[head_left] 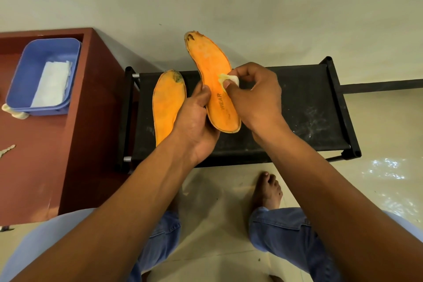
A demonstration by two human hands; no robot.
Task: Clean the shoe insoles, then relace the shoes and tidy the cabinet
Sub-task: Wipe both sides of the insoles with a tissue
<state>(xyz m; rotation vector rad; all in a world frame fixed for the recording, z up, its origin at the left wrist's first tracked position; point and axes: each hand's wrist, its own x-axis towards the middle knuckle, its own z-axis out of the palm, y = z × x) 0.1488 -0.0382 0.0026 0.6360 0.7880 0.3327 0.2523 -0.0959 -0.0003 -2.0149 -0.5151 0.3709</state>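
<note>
Gripping the printed orange insole [214, 89], the left hand [194, 126] holds it up while the right hand [256, 96] pinches a white wipe [230, 79] against it. Second insole [168, 103] lies at nine o'clock, on the black rack [309, 107].

The only readable text is the word "WEAR", printed in dark capital letters on the orange insole [215, 84] held up in front of the camera. The letters run lengthwise along the insole, toward its heel end. Smaller print just below the word is too blurred to read.
</note>
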